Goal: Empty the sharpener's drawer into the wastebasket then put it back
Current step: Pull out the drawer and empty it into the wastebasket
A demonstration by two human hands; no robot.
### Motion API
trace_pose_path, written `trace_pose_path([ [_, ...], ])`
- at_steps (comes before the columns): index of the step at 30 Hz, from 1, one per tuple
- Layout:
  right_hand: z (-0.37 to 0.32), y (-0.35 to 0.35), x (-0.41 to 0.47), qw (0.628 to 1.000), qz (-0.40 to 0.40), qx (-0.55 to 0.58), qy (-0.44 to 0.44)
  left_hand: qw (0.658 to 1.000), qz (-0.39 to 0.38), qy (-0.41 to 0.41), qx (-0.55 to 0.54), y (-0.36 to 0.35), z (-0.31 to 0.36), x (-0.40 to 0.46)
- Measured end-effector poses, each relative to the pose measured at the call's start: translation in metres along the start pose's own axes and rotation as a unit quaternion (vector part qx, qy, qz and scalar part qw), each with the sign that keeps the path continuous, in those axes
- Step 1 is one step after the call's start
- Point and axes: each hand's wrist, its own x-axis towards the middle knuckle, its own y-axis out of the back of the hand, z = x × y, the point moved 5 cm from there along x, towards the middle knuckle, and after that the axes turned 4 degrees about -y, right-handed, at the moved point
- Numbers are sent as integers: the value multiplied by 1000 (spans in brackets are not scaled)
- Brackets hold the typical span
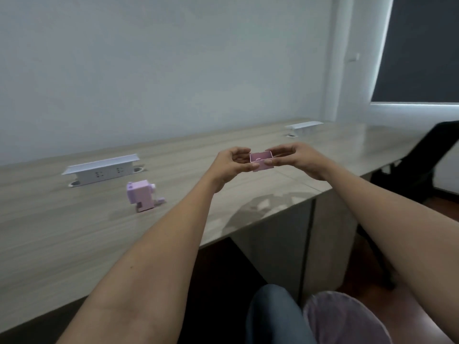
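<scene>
Pink drawer [262, 160], open side up, between left hand [232, 165] and right hand [295, 157].

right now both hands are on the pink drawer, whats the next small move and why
Probably carry the drawer left toward the sharpener: it looks empty, and the sharpener's slot stands open on the desk.

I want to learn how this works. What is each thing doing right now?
drawer: out of the sharpener, held up with both hands
sharpener: upright on the desk, slot open
left hand: gripping the drawer
right hand: gripping the drawer
power box: lid up
</scene>
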Motion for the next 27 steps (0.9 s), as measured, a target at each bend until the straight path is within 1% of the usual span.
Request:
trace_pose_path([
  [4, 28, 50, -38, 999, 41, -16, -28, 999, -24, -5, -29, -70, -11, 12],
  [8, 68, 85, -73, 995, 49, -32, -83, 997, -53, -1, -50, -133, -29, 13],
  [12, 128, 103, -113, 988, 78, 21, -134, 995, -76, 16, -59, -191, -63, 4],
  [18, 229, 93, -168, 969, 100, 84, -211, 988, -99, 86, -82, -258, -147, -33],
  [23, 305, 67, -208, 949, 88, 136, -271, 971, -106, 175, -125, -302, -216, -75],
  [27, 358, 51, -228, 933, 78, 177, -303, 960, -106, 225, -126, -323, -267, -96],
])
